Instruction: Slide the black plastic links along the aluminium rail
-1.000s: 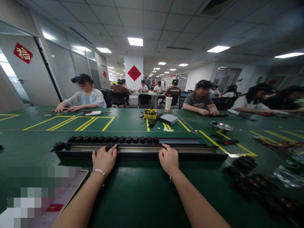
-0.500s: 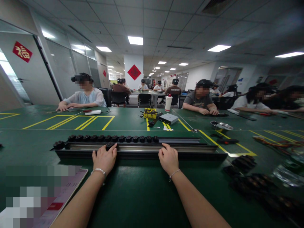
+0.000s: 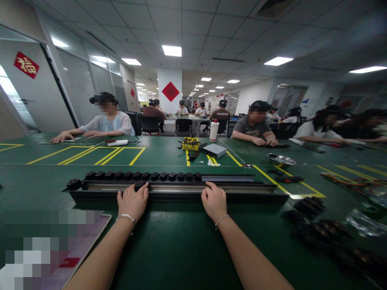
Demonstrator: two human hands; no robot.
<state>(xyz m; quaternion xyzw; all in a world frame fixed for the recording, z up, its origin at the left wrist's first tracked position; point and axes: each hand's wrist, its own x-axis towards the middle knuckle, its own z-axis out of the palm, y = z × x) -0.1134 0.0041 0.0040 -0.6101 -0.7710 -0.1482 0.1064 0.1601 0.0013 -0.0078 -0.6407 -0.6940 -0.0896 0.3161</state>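
A long black channel rail (image 3: 178,197) with a metallic inner strip lies across the table before me. At its left part my left hand (image 3: 133,203) has a small black socket module (image 3: 139,184) between thumb and index finger, mostly hidden by them. My right hand (image 3: 215,201) grips the rail's near wall right of centre, index finger stretched over the top and the other fingers curled. Behind runs a second rail (image 3: 228,178), its left and middle part filled with a row of black modules (image 3: 154,176). One more module (image 3: 73,184) sits by the left end.
Loose black modules (image 3: 332,233) are heaped at the right, near a clear plastic bottle (image 3: 370,215). Further back are a metal bowl (image 3: 280,160), a grey box (image 3: 214,150) and a white bottle (image 3: 213,131). A pink-edged board (image 3: 87,245) lies front left. Co-workers sit opposite.
My hands and the rail stay in place; the view shifts very slightly. The co-worker at the far left has moved one hand further left along the table.
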